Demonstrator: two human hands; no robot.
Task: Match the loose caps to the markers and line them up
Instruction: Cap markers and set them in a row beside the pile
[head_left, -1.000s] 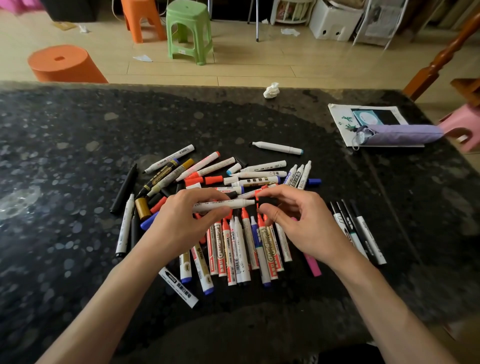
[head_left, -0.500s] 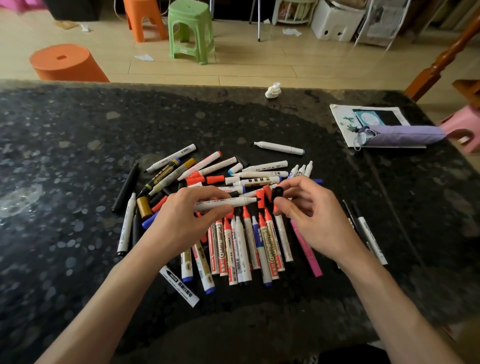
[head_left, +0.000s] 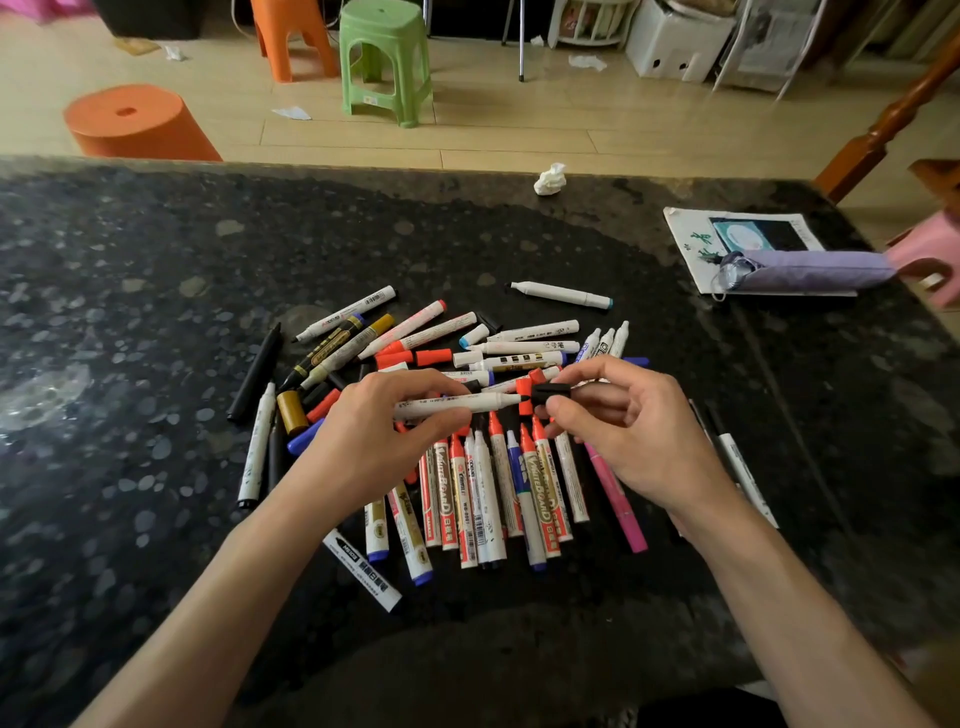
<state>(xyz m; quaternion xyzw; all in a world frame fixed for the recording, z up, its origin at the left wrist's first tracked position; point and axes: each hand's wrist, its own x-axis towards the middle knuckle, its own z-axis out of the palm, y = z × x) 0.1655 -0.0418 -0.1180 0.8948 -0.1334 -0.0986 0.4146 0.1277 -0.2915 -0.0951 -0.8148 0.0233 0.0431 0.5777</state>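
Observation:
My left hand (head_left: 384, 431) grips a white marker (head_left: 478, 402) level above the pile, its bare black tip pointing right. My right hand (head_left: 623, 421) pinches a black cap (head_left: 548, 393) whose open end sits right at that tip. Below both hands lies a heap of several markers (head_left: 483, 493), mostly white barrels with red, blue or black tips, many uncapped. Loose red caps (head_left: 434, 357), a gold cap (head_left: 291, 410) and a blue cap (head_left: 301, 441) lie among them. A few slim black-tipped pens (head_left: 743, 467) lie side by side right of my right wrist.
The dark speckled table (head_left: 156, 312) also holds a crumpled tissue (head_left: 549, 179) near the far edge and a booklet (head_left: 691, 244) with a folded purple umbrella (head_left: 810, 270) at the right. A lone white marker (head_left: 561, 294) lies beyond the pile. Stools stand on the floor behind.
My right hand picked a black cap out of the pile, lifted it and brought it to the tip of the white marker, which my left hand kept holding nearly still.

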